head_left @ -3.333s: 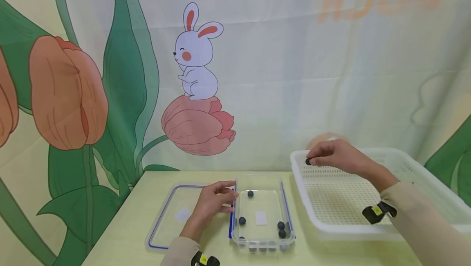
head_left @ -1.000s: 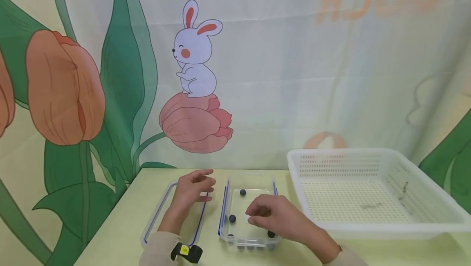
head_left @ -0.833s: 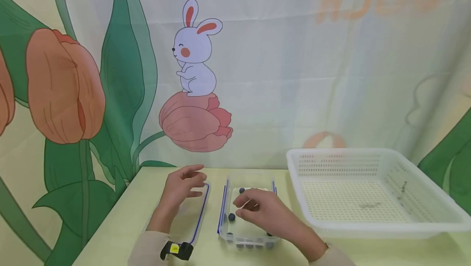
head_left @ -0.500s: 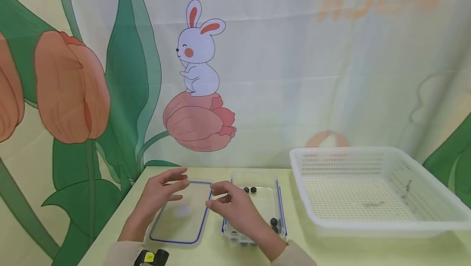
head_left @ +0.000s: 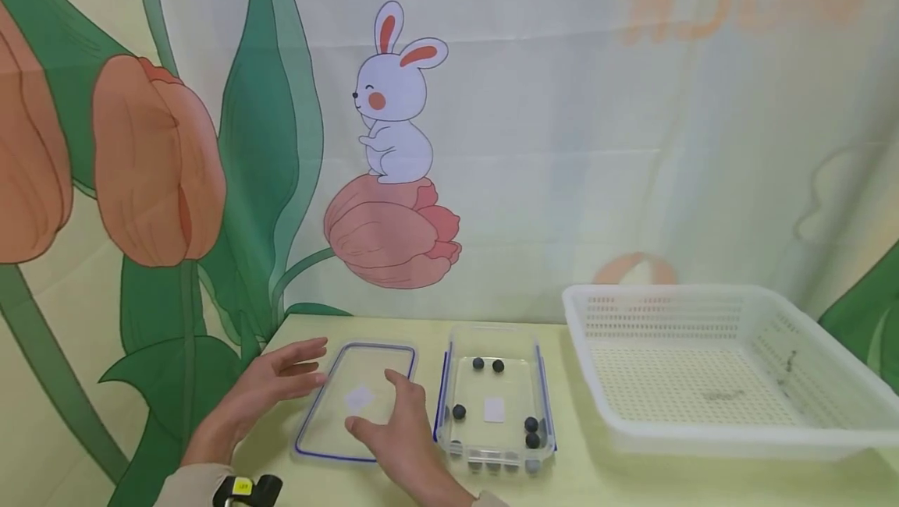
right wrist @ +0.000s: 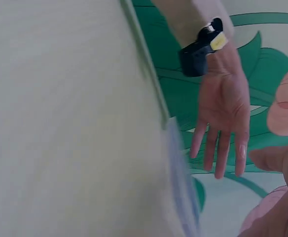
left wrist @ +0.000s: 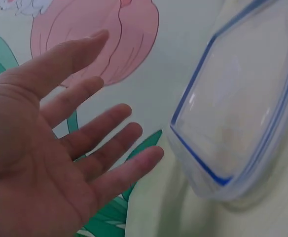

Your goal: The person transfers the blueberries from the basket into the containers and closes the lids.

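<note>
A clear lid (head_left: 360, 373) with a blue rim lies flat on the pale yellow table. My left hand (head_left: 291, 366) hovers open just left of it, fingers spread, palm facing the lid (left wrist: 237, 98). My right hand (head_left: 393, 413) is open over the lid's near right part, fingers straight; whether it touches the lid is unclear. To the right of the lid stands a clear box (head_left: 506, 391) holding several dark blue balls (head_left: 478, 363). The right wrist view shows my left hand (right wrist: 223, 113) beside the blurred lid edge (right wrist: 181, 197).
A white perforated basket (head_left: 702, 438) stands at the right of the table. The table's left edge (head_left: 246, 382) runs close behind my left hand. A printed cloth backdrop (head_left: 562, 140) hangs behind the table.
My right hand left the basket, passed over the box, where two balls now lie at the back, and moved left over the lid. My left hand shifted from the box to the lid's left side.
</note>
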Tool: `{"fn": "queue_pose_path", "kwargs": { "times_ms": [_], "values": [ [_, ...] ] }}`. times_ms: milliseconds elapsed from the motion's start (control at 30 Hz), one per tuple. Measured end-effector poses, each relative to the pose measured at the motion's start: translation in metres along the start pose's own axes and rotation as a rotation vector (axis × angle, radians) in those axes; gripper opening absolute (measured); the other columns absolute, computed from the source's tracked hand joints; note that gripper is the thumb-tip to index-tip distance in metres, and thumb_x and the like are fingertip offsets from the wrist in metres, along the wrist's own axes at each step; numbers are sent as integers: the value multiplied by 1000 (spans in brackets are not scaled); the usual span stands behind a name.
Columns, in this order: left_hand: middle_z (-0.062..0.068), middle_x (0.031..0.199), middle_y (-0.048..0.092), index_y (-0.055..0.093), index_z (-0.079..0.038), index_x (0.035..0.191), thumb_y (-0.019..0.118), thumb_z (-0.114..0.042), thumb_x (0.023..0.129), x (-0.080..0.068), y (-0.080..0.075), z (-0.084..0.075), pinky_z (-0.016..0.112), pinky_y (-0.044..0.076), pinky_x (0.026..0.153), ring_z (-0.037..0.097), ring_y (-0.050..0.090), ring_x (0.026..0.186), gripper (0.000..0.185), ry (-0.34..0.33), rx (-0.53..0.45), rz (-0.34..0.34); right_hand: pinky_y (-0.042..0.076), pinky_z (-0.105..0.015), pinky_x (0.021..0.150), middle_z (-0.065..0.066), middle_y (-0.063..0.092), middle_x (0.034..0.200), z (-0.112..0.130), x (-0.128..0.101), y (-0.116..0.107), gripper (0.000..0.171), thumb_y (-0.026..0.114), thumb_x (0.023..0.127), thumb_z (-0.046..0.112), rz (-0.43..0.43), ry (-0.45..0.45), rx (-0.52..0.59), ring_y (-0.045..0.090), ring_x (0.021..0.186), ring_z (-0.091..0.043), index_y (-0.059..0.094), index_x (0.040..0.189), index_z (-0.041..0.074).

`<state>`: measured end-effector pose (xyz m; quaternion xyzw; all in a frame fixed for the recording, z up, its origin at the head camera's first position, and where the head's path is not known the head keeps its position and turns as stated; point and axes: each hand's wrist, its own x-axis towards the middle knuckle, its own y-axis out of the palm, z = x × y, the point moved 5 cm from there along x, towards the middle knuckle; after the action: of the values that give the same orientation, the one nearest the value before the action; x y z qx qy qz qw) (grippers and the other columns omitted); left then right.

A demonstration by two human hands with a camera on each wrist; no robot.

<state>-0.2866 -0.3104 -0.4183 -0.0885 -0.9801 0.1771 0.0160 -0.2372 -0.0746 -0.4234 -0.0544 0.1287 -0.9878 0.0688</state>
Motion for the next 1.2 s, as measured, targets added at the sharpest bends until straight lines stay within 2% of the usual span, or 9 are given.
{"fn": "queue_pose_path", "kwargs": {
  "times_ms": [100,200,333,533,600,700,867,1033,1200],
  "values": [
    [27,159,46,48,-2,158,77,-20,99,-1,-2,7,49,59,100,47,50,141,69,-50,46,9,44,-66,111,-27,40,153,-9,-1,2,88,90,84,26,-44,12,-16,47,139,-47,45,155,1],
    [30,153,51,51,0,155,80,-22,97,-2,-3,14,50,63,92,42,61,128,68,-143,102,7,45,-67,110,-29,37,154,-17,-1,4,93,91,82,23,-53,40,-28,46,139,-50,41,157,-1],
    [29,142,58,55,1,151,82,-22,95,-4,1,23,52,65,83,34,68,114,66,-234,105,31,46,-68,108,-32,40,151,-24,0,5,93,91,80,18,-62,63,-51,47,136,-54,41,155,-5],
    [22,133,62,58,1,148,81,-15,95,-3,-2,32,49,65,79,30,66,108,60,-211,102,32,48,-63,108,-30,50,137,-30,2,4,83,84,82,6,-80,42,-29,55,127,-47,43,152,-8],
    [21,133,63,60,-1,147,80,-14,95,-2,-6,33,48,65,78,29,66,108,57,-202,110,20,53,-56,102,-25,53,129,-31,3,2,79,82,82,1,-93,27,-14,59,117,-40,45,151,-9],
    [20,136,63,66,-3,143,80,-16,95,-4,-14,33,46,65,79,28,66,110,52,-211,90,1,59,-41,86,-16,54,124,-30,4,0,74,80,82,-4,-98,33,33,60,102,-26,50,149,-7],
    [17,140,65,68,-3,141,80,-21,97,-16,-30,13,47,64,84,27,67,111,49,-173,2,-27,56,-23,71,-9,51,126,-7,1,-6,71,79,85,-2,-40,8,179,57,95,-14,51,151,-2],
    [7,136,68,64,-6,146,77,-24,99,-22,-33,-25,46,61,86,23,66,110,52,-109,-41,-69,56,-23,73,-9,51,123,24,-1,-29,69,75,87,4,-1,-70,271,59,95,-15,52,151,-1],
    [2,140,65,63,-7,148,67,-30,107,-25,-21,-62,40,59,90,15,63,114,48,-31,-55,-120,57,-27,77,-8,58,118,40,4,-61,54,74,94,14,-22,-103,222,63,98,-18,61,145,4]
  ]
}}
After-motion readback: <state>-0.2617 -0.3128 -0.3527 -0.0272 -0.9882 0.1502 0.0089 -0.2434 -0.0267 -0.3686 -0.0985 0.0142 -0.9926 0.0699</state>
